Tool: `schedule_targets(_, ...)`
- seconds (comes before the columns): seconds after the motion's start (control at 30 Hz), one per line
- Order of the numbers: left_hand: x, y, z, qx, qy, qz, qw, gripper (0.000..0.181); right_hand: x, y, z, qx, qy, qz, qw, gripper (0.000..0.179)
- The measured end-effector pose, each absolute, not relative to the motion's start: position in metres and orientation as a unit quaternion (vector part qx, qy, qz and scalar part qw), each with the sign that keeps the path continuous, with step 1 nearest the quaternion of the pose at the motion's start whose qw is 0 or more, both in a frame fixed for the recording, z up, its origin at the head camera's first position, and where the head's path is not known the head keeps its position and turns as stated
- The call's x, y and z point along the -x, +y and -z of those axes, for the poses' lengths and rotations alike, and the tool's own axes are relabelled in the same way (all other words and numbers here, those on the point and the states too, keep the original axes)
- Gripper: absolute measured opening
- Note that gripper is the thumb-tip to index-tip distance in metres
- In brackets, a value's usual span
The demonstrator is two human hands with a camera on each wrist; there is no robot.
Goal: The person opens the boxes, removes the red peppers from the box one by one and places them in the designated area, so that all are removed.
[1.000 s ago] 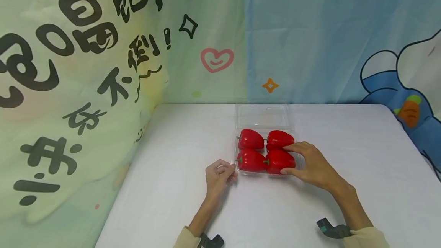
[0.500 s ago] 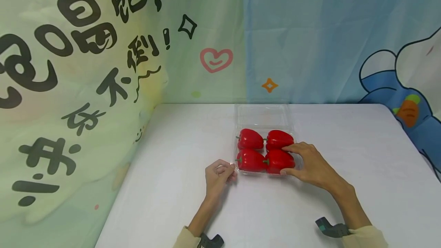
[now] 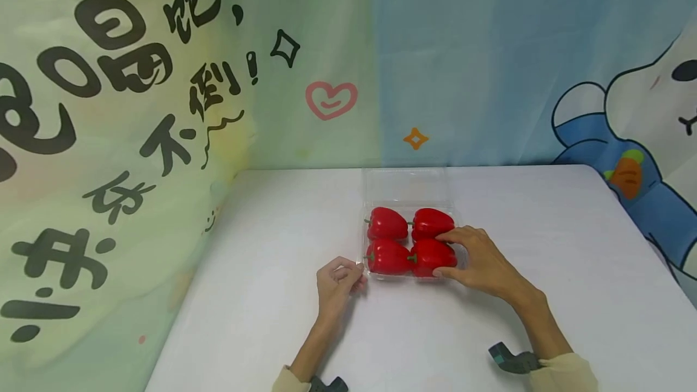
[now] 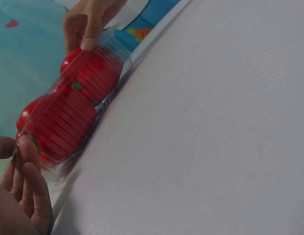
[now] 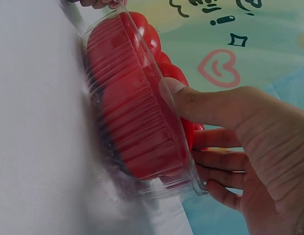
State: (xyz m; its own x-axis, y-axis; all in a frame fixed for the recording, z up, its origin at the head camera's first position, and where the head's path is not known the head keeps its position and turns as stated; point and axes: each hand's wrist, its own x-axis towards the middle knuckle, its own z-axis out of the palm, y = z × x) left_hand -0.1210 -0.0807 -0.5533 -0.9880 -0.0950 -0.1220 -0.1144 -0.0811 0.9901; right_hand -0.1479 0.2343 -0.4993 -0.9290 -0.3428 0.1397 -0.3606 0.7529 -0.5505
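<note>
Several red bell peppers with green stems sit in two rows inside a clear plastic clamshell box, its lid folded back toward the wall. My right hand grips the near-right bell pepper, thumb on the near side and fingers on the far side; the pepper is in the box. My left hand pinches the rim at the box's near-left corner between thumb and index finger. In the left wrist view, the near-left bell pepper shows through the ribbed plastic wall.
The box stands on a white table, toward its back edge. Behind and to the left hangs a printed cloth with characters and drawings. A dark device is strapped at the right wrist.
The head view has turned slightly, so the whole scene sits a little further left and lower. Both hands keep their places on the pepper and the box rim.
</note>
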Motion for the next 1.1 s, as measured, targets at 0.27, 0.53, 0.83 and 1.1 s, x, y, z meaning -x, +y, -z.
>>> schedule_targets(0.27,0.120,-0.084,0.557,0.076,0.676,-0.733,0.004,0.014,0.151,0.231,0.501,-0.192,-0.935,-0.295,0.031,0.072)
schedule_targets(0.53,0.121,-0.083,0.555,0.069,0.679,-0.731,-0.002,0.012,0.152,0.231,0.503,-0.208,-0.923,-0.316,0.067,0.070)
schedule_targets(0.83,0.122,-0.083,0.556,0.064,0.685,-0.726,-0.002,0.009,0.155,0.232,0.509,-0.213,-0.909,-0.348,0.081,0.068)
schedule_targets(1.1,0.120,-0.085,0.555,0.068,0.683,-0.727,-0.004,0.009,0.155,0.232,0.511,-0.222,-0.898,-0.370,0.087,0.065)
